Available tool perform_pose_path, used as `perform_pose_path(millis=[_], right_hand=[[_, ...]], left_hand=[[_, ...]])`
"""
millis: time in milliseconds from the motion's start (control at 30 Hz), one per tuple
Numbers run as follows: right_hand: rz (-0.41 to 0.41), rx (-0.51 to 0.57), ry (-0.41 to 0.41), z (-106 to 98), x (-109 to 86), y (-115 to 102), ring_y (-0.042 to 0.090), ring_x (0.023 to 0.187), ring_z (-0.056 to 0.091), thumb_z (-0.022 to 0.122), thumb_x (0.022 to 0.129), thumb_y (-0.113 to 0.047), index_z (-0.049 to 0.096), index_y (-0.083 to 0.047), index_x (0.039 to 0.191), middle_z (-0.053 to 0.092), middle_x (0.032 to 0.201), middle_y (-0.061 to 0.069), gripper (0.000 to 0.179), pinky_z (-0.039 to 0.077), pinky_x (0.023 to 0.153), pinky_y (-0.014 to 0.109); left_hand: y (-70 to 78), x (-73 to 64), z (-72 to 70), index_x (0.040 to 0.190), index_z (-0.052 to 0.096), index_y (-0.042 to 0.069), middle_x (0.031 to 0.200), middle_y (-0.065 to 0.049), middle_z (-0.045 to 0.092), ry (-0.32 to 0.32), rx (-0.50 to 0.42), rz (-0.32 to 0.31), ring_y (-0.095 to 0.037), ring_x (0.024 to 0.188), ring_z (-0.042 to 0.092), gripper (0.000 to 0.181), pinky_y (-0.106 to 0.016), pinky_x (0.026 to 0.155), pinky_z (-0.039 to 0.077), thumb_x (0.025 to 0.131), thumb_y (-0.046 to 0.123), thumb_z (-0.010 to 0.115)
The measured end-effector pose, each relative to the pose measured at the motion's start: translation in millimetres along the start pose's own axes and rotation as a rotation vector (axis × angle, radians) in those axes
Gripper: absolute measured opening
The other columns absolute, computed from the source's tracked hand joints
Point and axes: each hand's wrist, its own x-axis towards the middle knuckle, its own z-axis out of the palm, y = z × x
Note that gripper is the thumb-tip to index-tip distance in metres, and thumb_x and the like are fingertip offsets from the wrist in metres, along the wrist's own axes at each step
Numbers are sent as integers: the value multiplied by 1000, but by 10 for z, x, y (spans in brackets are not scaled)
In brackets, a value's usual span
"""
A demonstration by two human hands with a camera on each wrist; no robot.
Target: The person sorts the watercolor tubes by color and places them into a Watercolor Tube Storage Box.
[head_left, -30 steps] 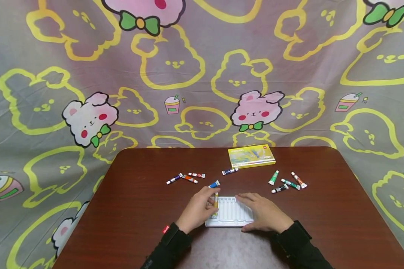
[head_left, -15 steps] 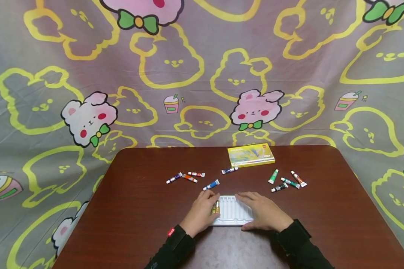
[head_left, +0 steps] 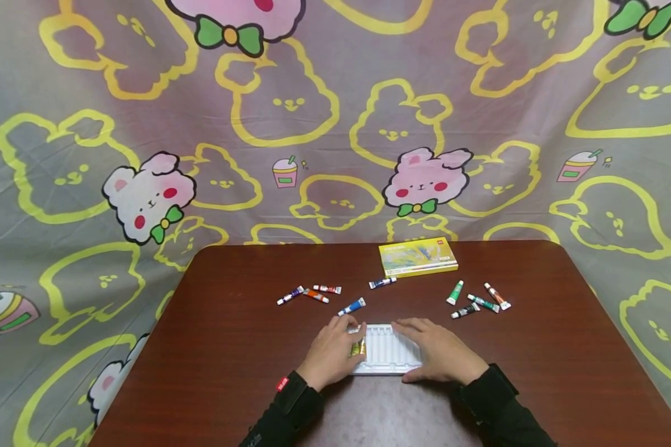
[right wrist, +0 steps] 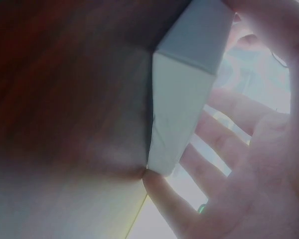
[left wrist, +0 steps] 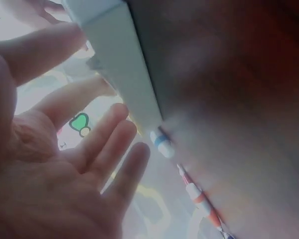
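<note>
A white plastic tray (head_left: pixel 388 351) with ridged slots lies near the front of the table. Yellowish paint tubes (head_left: pixel 359 347) sit in its leftmost slots, partly covered by my left hand (head_left: pixel 328 349). That hand presses over them, its fingers mostly straight and spread in the left wrist view, beside the tray wall (left wrist: pixel 122 62). My right hand (head_left: pixel 448 355) holds the tray's right end, thumb at the near edge and fingers toward the far edge. From the right wrist, the tray's side wall (right wrist: pixel 182 99) shows next to the fingers (right wrist: pixel 209 172).
A blue paint tube (head_left: pixel 351 307) lies just behind the tray, a dark blue one (head_left: pixel 383 283) farther back. Purple, orange and red tubes (head_left: pixel 315 295) cluster left; green, black and brown ones (head_left: pixel 483 303) lie right. A yellow box (head_left: pixel 418 256) stands by the back edge.
My left hand has lowered a yellowish tube it held upright over the tray into a left slot, and now covers it. The blue tube behind is more exposed. My right hand stays put.
</note>
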Motion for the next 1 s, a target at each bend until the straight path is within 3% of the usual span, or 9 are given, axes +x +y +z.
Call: perform_pose_path(millis=[333,500,667,833,1000], right_hand=[[-2,9,6,4,-14,17,24,126,47,81,65,-62,44,-20,148,51,144,4,101,48,98,54],[-5,15,3,-1,-8,9,25,126,47,80,65,-63,43,-20,148,50,144,4,100,47,98,55],[-2,15,-1,-4,-4,3,25,126,46,79,65,-64,43,-20,148,50,145,3,101,47,99,57],[4,12,-2,-2,-2,-2,24,127,46,79,65,-65,43,-21,149,50,145,3,101,46,100,56],[5,12,3,-2,-1,-2,23,127,46,80,64,-64,44,-21,148,51,145,3,101,47,100,55]], left_hand=[[-27,11,-16,136,59,17,128,-7,56,-37,19,17,-22,113,47,56,-41,92,48,87,42,70],[-63,10,-39,139,57,19,129,-5,56,-68,-43,-12,-20,113,45,64,-43,96,48,85,51,69],[-166,5,-86,143,52,20,131,-4,57,-69,-146,23,-20,116,47,74,-46,96,50,81,55,72],[-296,-5,-121,149,43,20,139,-5,52,-121,-277,53,-21,122,44,95,-50,98,48,69,54,82],[-362,2,-107,144,48,14,139,-6,53,-138,-257,66,-21,122,45,99,-48,100,47,62,52,87]])
